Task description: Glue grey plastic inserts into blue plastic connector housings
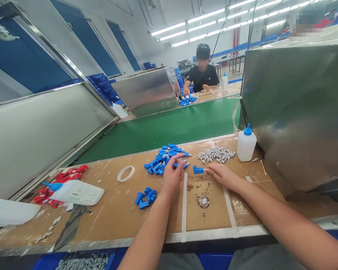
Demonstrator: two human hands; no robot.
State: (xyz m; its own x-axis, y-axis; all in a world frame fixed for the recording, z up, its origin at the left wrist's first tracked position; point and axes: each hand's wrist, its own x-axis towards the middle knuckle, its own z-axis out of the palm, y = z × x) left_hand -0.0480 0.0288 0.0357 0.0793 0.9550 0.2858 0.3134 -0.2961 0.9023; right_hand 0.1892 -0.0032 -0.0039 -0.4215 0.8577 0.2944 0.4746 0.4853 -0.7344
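Note:
My right hand (218,174) pinches a small blue plastic part (198,170) at its end, with a whitish bit showing at the fingertips. My left hand (174,170) is raised at the near right edge of a heap of blue plastic parts (160,159). Its fingers are partly bent and apart, and I see nothing between them. Beyond my right hand lies a pile of small grey parts (215,154). Nearer to me, left of my left forearm, is a small group of blue parts (145,198). A small round metal cup (204,202) stands on the cardboard between my forearms.
A white bottle with a blue nozzle (246,144) stands at right beside a metal box (295,108). A tape roll (125,174), a lying bottle (78,192) and red parts (70,173) are at left. Past the green belt (163,129) a co-worker (202,75) handles blue parts.

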